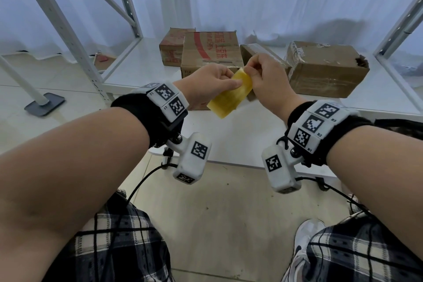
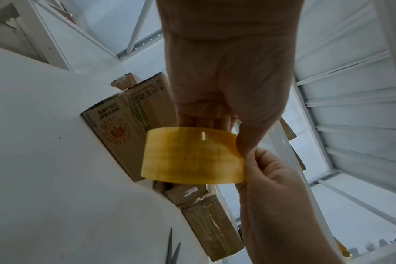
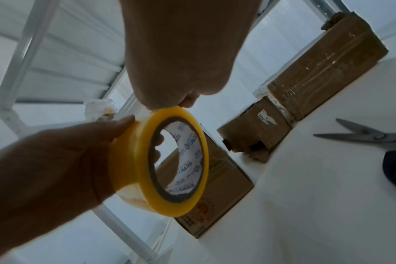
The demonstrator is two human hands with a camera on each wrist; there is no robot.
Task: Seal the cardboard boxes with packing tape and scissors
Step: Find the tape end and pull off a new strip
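Finding the free end comes first: the left hand (image 1: 211,80) grips the yellow tape roll (image 1: 230,94), fingers through its core, held above the tabletop (image 1: 240,135) just in front of the printed box (image 1: 211,55); the right hand (image 1: 266,75) pinches at the roll's top rim. Best to steady the roll and peel slowly. Only the right wrist view shows the scissors (image 3: 371,142) clearly, lying right of the roll; the head view hides them.

White shelf (image 1: 240,135) carries four cardboard boxes (image 1: 325,68), scissors (image 3: 369,137).
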